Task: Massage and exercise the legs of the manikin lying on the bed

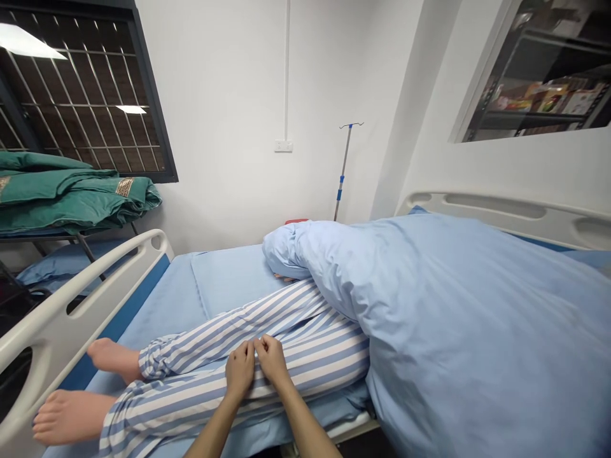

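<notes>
My left hand (240, 369) and my right hand (271, 359) are side by side over the near leg of the blue-and-white striped trousers (324, 356), around the knee. Both have their fingers curled in, and their thumb sides nearly touch. Whether any cloth is pinched inside them is hidden. The trousers are on a figure lying on the bed, whose bare feet, a near foot (74, 416) and a far foot (112, 357), look smooth like a manikin's. A bunched light blue quilt (429, 305) covers the figure above the thighs.
A bed with a blue sheet (233, 273) has a pale footboard (95, 280) at left and a headboard (496, 207) at right. Behind it stands a drip stand (342, 172). Green folded bedding (71, 197) lies on another bed by the barred window (90, 89).
</notes>
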Tool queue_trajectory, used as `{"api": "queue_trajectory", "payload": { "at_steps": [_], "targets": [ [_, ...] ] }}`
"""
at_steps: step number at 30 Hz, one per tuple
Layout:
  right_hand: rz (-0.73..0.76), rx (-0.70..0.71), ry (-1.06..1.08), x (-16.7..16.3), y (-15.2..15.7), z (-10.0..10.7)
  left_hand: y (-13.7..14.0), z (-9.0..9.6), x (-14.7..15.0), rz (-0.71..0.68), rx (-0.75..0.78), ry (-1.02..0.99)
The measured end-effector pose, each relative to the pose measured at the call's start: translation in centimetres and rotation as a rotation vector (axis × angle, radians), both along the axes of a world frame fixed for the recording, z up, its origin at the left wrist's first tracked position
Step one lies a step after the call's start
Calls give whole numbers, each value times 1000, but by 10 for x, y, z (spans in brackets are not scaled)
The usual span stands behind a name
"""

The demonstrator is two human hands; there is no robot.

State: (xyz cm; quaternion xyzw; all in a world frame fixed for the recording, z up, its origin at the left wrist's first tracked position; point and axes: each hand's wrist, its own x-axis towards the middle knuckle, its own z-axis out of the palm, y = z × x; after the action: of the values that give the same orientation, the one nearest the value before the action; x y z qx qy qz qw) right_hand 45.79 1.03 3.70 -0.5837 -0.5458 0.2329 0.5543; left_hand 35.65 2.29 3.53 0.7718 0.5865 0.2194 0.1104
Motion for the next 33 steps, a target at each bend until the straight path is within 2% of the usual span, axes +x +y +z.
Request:
{"api": "queue_trajectory", "payload": {
  "at_steps": [4, 7, 10, 13, 18, 22, 29, 33],
  "targets": [
    [-10, -7, 22, 1, 0, 0, 5, 6, 5, -57, -176, -197],
    [-21, -5, 85, 2, 1, 0, 10, 14, 14, -121, -204, -374],
    [-4, 10, 162, 2, 1, 1, 12, 17, 26, -47, -174, -557],
    [14, 22, 191, 2, 0, 2, 10, 11, 35, 64, -167, -681],
    [-17, 21, 176, 2, 1, -2, 3, -4, 38, 80, -67, -525],
    [-37, 10, 141, 1, 2, -7, 2, -8, 35, 58, -36, -438],
    [-33, -17, 74, 0, 6, -8, 4, -13, 33, 75, -61, -314],
    [-45, -93, -51, 3, 4, 0, 3, -11, 31, 57, -114, -219]
  ]
}}
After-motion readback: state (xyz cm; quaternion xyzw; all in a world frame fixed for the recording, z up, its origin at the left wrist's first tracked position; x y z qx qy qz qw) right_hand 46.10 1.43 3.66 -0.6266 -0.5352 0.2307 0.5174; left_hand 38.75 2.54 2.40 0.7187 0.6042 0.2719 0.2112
